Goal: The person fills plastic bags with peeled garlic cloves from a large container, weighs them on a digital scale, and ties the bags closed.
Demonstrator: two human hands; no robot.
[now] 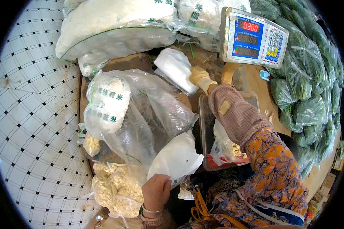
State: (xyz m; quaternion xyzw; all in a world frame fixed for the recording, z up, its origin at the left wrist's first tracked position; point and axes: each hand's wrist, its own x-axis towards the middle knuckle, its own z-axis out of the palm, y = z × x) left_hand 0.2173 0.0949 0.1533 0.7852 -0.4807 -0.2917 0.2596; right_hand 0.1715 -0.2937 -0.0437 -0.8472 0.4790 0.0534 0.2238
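Step in hand, as it looks: you're managing bags, one at each hand. Your left hand (156,192), bare, has its fingers curled on the lower edge of a white bag (176,158), which lies tilted in front of you, beside the tray. Your right hand (201,78), in a yellowish glove, is out at the near right edge of a stack of thin white bags (175,68) on the table (130,63). Contact is plain; whether those fingers pinch or merely rest, can't tell.

Next move, my reading: calls for the glove to get one layer apart from the stack, while your left fingers keep their grasp. Thin film may cling and drag extra sheets.

Around you: your right forearm crosses a shallow tray (203,114), hiding part of a clear bag of pale pieces (221,139) inside it. Scale display (254,38) stands beyond, lit. A large clear bag (141,103) sprawls between your two hands, with a packed white bundle (107,103) at its left; loose film there could snag a sleeve. Filled bags of pale pieces (116,187) sit left of your left hand. Big white sacks (118,26) bound the far side, bagged green vegetables (305,68) the right
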